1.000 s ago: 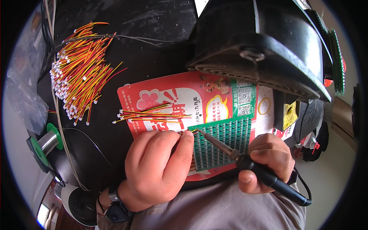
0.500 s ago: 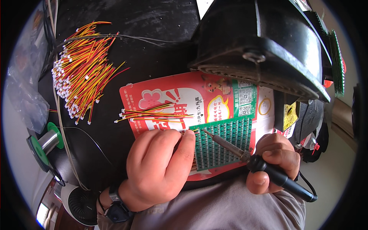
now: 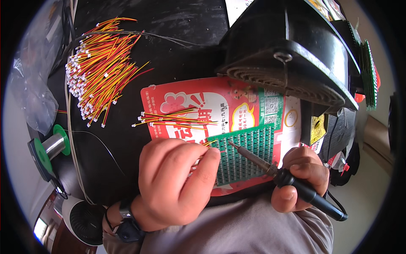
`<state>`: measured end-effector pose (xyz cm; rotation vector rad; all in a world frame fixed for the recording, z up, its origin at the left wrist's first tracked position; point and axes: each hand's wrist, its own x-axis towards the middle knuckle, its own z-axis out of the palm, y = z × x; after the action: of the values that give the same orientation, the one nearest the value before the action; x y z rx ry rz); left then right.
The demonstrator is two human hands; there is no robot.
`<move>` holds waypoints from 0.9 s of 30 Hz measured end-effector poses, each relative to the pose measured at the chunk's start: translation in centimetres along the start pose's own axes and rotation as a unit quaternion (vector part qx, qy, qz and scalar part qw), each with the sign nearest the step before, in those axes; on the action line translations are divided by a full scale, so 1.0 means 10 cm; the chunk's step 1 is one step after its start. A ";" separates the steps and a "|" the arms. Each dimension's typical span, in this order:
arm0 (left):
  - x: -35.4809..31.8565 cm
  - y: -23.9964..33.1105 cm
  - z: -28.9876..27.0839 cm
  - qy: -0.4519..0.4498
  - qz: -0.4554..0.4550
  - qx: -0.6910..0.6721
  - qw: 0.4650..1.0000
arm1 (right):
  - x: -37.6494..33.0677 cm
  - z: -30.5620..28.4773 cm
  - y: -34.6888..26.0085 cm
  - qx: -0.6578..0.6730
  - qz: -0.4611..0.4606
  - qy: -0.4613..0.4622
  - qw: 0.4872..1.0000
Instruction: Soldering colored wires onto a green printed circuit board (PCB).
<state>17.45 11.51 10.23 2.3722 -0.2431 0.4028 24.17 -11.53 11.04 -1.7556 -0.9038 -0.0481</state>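
Dozens of red, yellow and black leads with white plugs lie in a heap on the black counter, attached to nothing that I can see, so by my reckoning much of the supply is untouched. A smaller group of leads lies nearer, on the red and white mat, also loose. The green circuit board rests on that mat in front of me, just right of my left hand. Those left fingers are drawn in, thumb and index close together at the board's left edge; my own hand hides whether they pinch a wire. Yellow wire ends show at the upper left corner, and I judge that joint recent or nearly made, though I cannot confirm the solder. More lead parts peek out beneath my hand, too covered to count as finished. My right hand has its fingers wrapped firmly around the soldering iron, its tip over the board and apart from those ends. No wires show across the board's right part. Solder remains on the spool at far left.
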 end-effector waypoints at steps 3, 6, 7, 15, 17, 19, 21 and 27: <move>-0.03 0.06 0.00 -0.008 0.026 0.057 0.998 | 0.00 0.01 0.01 -0.006 0.001 0.001 1.000; -0.10 0.10 0.06 -0.005 0.002 0.080 0.997 | 0.01 0.02 0.01 -0.006 0.000 -0.002 1.000; -0.11 0.09 0.07 -0.017 -0.003 0.062 0.998 | 0.01 0.01 0.01 -0.007 0.000 -0.002 1.000; -0.06 0.05 0.07 -0.023 0.006 0.014 1.000 | 0.00 -0.02 0.01 -0.007 0.001 -0.015 1.000; -0.07 0.06 0.05 -0.010 0.016 0.059 0.998 | 0.02 -0.01 0.02 -0.008 0.000 -0.015 1.000; -0.09 0.05 0.08 -0.014 0.011 0.055 0.998 | 0.02 0.00 0.03 -0.006 -0.002 -0.015 1.000; -0.10 0.04 0.09 -0.017 0.007 0.051 0.999 | 0.03 0.00 0.03 -0.003 -0.004 -0.020 1.000; -0.10 0.05 0.09 -0.023 0.006 0.037 0.999 | 0.04 0.03 0.04 -0.006 -0.018 -0.022 1.000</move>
<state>16.55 10.61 9.50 2.4567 -0.2688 0.3682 24.57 -11.11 10.76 -1.7575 -0.9688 -0.0388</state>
